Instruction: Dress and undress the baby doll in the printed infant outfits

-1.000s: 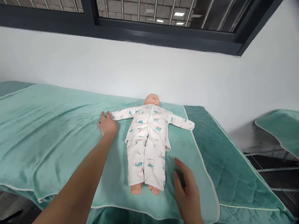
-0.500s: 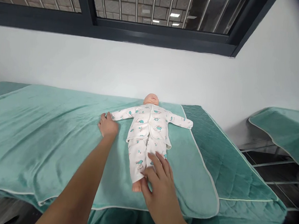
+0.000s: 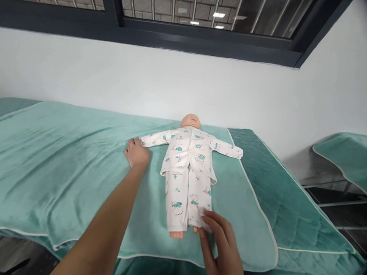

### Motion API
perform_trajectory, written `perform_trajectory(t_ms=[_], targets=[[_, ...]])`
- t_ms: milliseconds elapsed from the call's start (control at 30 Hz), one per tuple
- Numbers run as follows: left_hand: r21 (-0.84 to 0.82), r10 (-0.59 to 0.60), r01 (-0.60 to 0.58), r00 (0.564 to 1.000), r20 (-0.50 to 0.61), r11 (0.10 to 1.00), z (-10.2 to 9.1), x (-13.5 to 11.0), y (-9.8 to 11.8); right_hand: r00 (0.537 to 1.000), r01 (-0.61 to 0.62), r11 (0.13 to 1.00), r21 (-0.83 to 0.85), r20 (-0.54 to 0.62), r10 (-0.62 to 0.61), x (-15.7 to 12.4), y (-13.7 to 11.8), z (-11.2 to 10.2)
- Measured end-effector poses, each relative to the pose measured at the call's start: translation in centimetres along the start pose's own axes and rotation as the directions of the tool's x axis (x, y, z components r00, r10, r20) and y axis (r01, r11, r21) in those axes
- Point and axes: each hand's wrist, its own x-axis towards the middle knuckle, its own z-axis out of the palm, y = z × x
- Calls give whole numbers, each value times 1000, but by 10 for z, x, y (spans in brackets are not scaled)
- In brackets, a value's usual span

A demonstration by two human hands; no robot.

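A baby doll (image 3: 191, 120) lies on its back with its head toward the wall, arms spread and legs straight. It wears a white printed jacket (image 3: 190, 153) and matching trousers (image 3: 177, 200). My left hand (image 3: 138, 153) is at the end of the doll's sleeve on the left, its fingers curled in at the cuff; the doll's hand there is hidden. Down by the trouser leg on the right, my right hand (image 3: 221, 244) has thumb and fingers closed on the hem. Toes show below both trouser legs.
A light green blanket (image 3: 73, 167) with pale piping lies under the doll, over a darker quilted bed cover (image 3: 271, 195). Behind are a white wall (image 3: 162, 85) and a dark window frame (image 3: 194, 41). Another green cover (image 3: 353, 159) on a metal-framed bed stands at right.
My right hand has moved from over the trouser legs to the hem on the right, uncovering the legs. My left hand stays at the sleeve cuff. The view has shifted slightly.
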Motion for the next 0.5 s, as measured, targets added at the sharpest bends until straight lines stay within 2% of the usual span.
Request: perform_trajectory(t_ms=[100, 200, 300, 367, 467, 500], targets=[[-127, -35, 35, 999, -3, 991, -5, 0, -2, 990, -134, 988, 72, 56, 130, -2, 8, -10], [-318, -87, 80, 996, -8, 945, -14, -1, -5, 960, -280, 951, 132, 69, 273, 15, 17, -23], [-407, -169, 151, 986, -8, 901, -23, -9, -6, 935, -351, 916, 197, 27, 352, 56, 39, -28], [-464, -195, 189, 980, 37, 865, -26, -20, -2, 930, -350, 896, 274, -14, 368, 93, 60, -23], [-558, -85, 185, 976, 201, 809, -31, -46, 14, 909, -370, 865, 337, -61, 413, 149, 91, -6], [-592, -22, 179, 964, 263, 786, -33, -55, 21, 915, -365, 862, 352, -36, 402, 164, 98, 0]])
